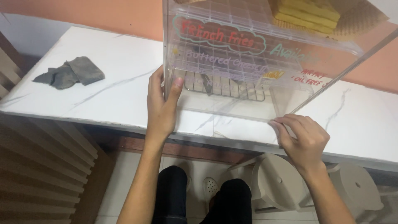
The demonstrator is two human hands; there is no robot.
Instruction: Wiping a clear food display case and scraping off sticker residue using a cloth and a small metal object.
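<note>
White marble counter [103, 95]: both hands [161, 108] seemingly grip clear display case [248, 62].

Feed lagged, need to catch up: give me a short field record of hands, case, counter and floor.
left hand: grips the left front edge of the clear display case
right hand: pinches the case's lower right front corner
case: clear plastic, coloured lettering on front, wire rack inside
counter: white marble-look top, grey cloth at far left
floor: two pale stools below the counter
</note>
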